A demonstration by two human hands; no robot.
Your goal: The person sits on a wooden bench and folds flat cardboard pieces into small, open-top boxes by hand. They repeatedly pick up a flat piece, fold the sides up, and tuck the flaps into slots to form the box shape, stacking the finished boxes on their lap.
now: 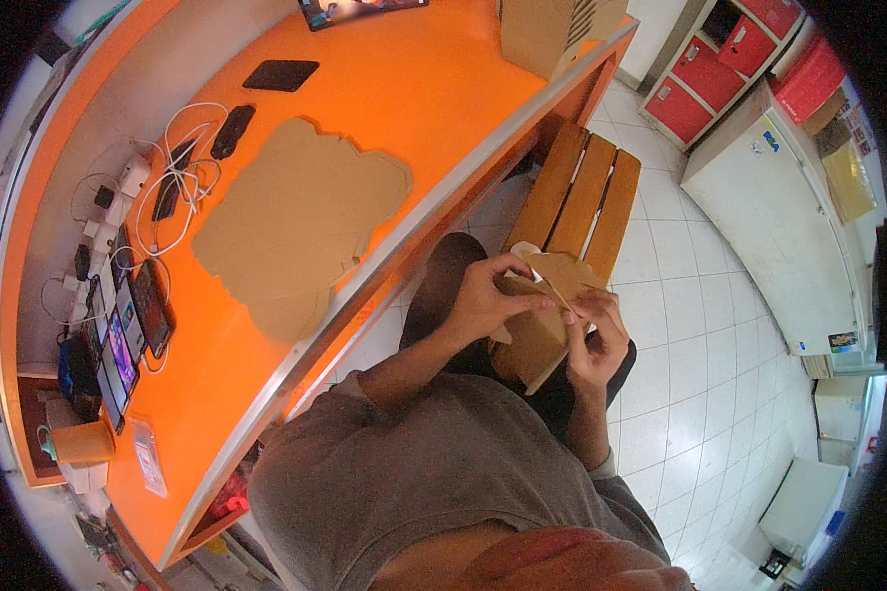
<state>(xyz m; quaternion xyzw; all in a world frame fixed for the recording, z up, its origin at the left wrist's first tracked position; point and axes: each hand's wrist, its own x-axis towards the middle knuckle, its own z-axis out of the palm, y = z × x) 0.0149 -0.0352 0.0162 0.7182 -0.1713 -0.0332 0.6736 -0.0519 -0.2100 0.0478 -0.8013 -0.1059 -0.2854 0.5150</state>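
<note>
A brown piece of cardboard is between my hands, above my lap and in front of the wooden bench. My left hand pinches its upper left part, thumb and fingertips near a pale edge. On the right side, my right hand grips the same piece with bent fingers, its fingertips close to those of the left. The cardboard looks folded or bent, and part of it hangs below the hands. A larger flat sheet of cardboard with ragged edges lies on the orange table to my left.
Phones and white cables crowd the far left of the orange table. A dark tablet lies farther back, near a cardboard box. The slatted wooden bench stands ahead, with a white fridge at right.
</note>
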